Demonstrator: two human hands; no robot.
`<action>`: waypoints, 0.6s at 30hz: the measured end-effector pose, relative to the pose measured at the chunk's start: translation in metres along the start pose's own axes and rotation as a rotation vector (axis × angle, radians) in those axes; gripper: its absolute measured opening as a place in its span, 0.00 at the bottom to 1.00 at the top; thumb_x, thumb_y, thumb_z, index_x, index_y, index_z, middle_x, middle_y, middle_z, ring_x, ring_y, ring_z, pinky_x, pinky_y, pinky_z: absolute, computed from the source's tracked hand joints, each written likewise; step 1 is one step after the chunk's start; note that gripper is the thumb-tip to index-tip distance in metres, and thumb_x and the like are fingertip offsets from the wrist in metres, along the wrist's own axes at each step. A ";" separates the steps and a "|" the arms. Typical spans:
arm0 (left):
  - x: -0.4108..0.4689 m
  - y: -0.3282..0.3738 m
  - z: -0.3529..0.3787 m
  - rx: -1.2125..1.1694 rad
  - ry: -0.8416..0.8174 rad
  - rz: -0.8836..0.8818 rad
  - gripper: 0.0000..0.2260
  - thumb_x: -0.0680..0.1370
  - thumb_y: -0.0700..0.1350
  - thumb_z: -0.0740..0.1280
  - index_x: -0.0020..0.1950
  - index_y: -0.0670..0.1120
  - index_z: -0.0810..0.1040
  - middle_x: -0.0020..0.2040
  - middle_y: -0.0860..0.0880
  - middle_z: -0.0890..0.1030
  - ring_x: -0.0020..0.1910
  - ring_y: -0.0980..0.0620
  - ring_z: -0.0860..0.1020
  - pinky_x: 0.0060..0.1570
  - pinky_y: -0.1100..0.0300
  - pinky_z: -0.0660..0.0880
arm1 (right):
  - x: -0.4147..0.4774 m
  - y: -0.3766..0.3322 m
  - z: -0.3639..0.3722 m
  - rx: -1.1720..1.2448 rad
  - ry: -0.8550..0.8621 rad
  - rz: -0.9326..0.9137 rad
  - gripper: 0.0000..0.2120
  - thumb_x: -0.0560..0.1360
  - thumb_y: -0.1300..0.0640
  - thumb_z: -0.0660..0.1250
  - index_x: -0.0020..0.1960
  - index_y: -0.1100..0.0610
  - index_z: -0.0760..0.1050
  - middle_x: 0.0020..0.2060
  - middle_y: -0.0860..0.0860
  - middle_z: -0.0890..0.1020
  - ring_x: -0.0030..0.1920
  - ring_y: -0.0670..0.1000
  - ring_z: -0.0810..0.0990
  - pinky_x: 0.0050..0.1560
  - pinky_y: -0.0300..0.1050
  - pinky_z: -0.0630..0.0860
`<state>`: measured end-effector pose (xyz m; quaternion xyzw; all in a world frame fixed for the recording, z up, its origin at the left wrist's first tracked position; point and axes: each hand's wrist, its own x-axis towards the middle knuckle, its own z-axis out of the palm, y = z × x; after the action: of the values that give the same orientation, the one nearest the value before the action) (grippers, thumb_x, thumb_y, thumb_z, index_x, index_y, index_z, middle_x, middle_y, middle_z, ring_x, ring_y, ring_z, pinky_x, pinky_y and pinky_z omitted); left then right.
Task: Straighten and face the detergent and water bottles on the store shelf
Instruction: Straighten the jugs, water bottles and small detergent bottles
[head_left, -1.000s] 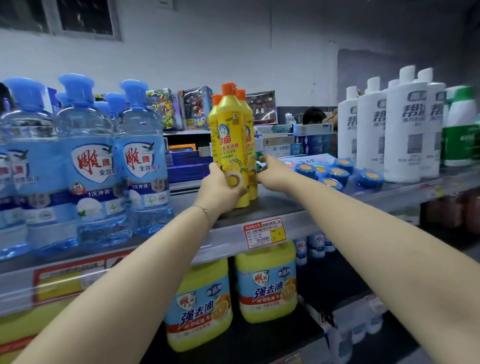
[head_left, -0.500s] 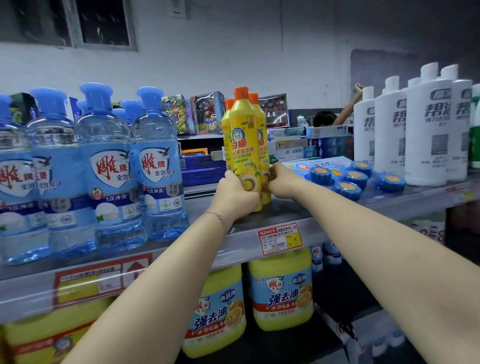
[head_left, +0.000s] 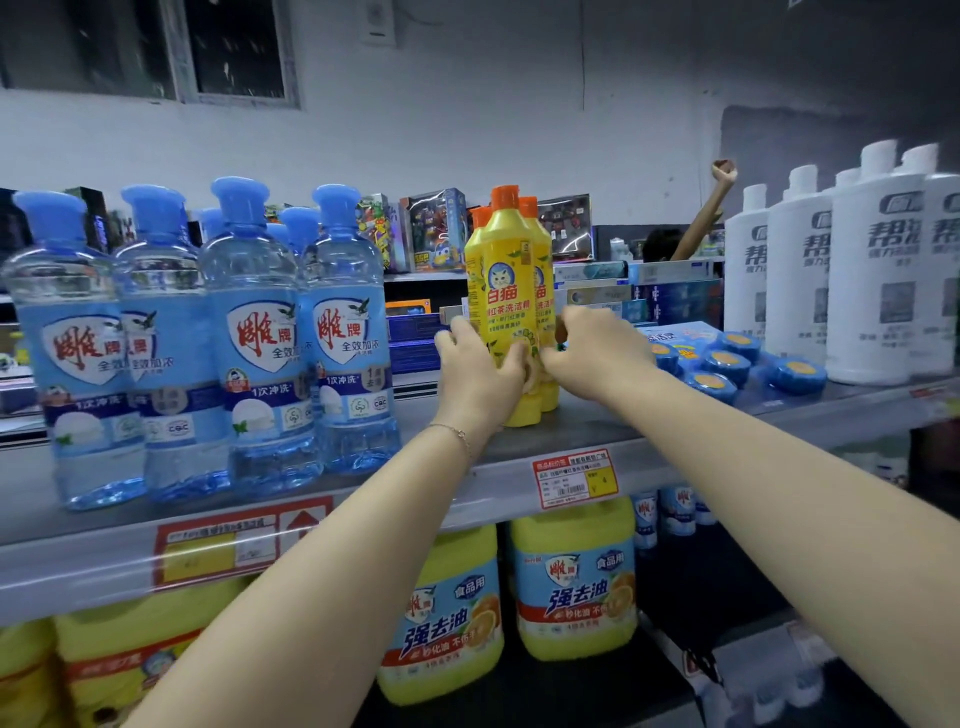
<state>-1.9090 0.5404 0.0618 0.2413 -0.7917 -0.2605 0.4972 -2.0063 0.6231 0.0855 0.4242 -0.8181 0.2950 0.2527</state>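
A small cluster of yellow dish-detergent bottles (head_left: 508, 291) with orange caps stands upright in the middle of the grey shelf (head_left: 675, 431). The front one shows a cat label facing me. My left hand (head_left: 480, 374) wraps the lower left side of the front bottle. My right hand (head_left: 592, 353) holds the right side of the cluster, fingers curled on a bottle behind the front one. To the left, several clear blue bottles (head_left: 260, 332) with blue caps stand in a row, labels forward.
White bottles (head_left: 872, 270) stand at the right end, with round blue tubs (head_left: 727, 364) in front of them. Large yellow jugs (head_left: 571, 582) fill the shelf below. A price tag (head_left: 574, 478) hangs on the shelf edge. A person's raised arm (head_left: 706, 218) shows beyond the shelf.
My hands stay on the yellow bottles and my left fingers have spread further up the front one. The view has shifted, bringing more blue bottles into sight at left.
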 end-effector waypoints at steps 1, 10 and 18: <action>-0.003 0.004 -0.004 -0.030 0.055 0.044 0.17 0.78 0.48 0.66 0.62 0.41 0.67 0.58 0.44 0.69 0.49 0.52 0.69 0.47 0.62 0.65 | -0.006 -0.006 -0.004 0.028 0.072 -0.010 0.10 0.74 0.48 0.63 0.49 0.55 0.73 0.46 0.53 0.79 0.46 0.56 0.77 0.41 0.46 0.70; -0.039 0.004 -0.084 0.127 0.136 0.364 0.06 0.74 0.34 0.61 0.49 0.40 0.74 0.44 0.48 0.73 0.41 0.49 0.72 0.40 0.62 0.66 | -0.038 -0.079 -0.005 0.367 0.199 -0.247 0.06 0.73 0.52 0.64 0.41 0.54 0.74 0.38 0.50 0.80 0.42 0.55 0.78 0.39 0.46 0.74; -0.071 -0.046 -0.174 0.522 0.367 0.476 0.15 0.72 0.45 0.65 0.56 0.45 0.68 0.57 0.44 0.69 0.53 0.48 0.70 0.49 0.58 0.70 | -0.045 -0.139 0.034 0.608 -0.071 -0.229 0.24 0.74 0.38 0.64 0.58 0.55 0.64 0.51 0.53 0.80 0.50 0.56 0.80 0.48 0.56 0.77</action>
<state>-1.7171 0.5217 0.0489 0.2119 -0.7630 0.1197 0.5989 -1.8714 0.5594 0.0691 0.5794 -0.6478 0.4805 0.1172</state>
